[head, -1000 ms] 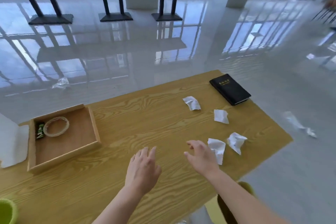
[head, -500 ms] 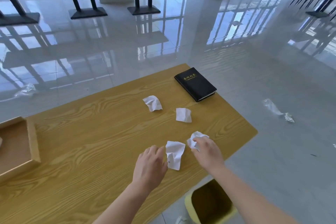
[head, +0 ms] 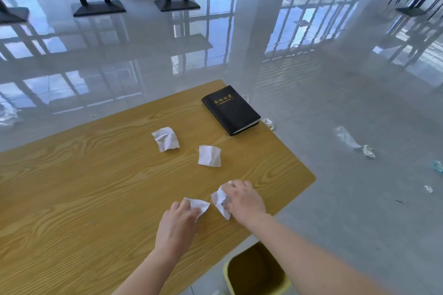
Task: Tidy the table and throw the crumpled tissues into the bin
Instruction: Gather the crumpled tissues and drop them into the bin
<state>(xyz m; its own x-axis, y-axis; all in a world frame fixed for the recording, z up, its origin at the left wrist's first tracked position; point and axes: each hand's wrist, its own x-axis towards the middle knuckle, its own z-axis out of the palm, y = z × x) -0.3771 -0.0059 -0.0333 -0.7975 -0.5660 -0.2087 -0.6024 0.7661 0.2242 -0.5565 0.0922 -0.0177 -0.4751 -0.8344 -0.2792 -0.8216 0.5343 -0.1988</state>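
2 crumpled tissues are being gathered at the near right part of the wooden table (head: 84,175), 1 under each hand. The left hand (head: 178,220) is laid over the near tissue (head: 200,205) with its fingers curled onto the paper, and the right hand (head: 242,201) is closed down on the second tissue (head: 221,201), which sticks out from under the palm on its left side; whether either wad is fully pinched or only pressed flat cannot be told. The hands are apart, with a narrow gap of table between them. The step would be done well if each tissue were bunched wholly into the fist before lifting, so that no loose corner is left to trail or snag, and if the paper were drawn toward the table edge rather than swept sideways. 2 more tissues are left further out, well apart from the hands: 1 toward the middle (head: 165,139) and 1 beside it to the right (head: 209,156), both short of the black notebook (head: 230,110) near the far corner. The yellow bin (head: 256,270) stands on the floor just below the table's near right edge, under the right forearm; its visible inside appears empty, though the bottom is partly cut off by the frame.
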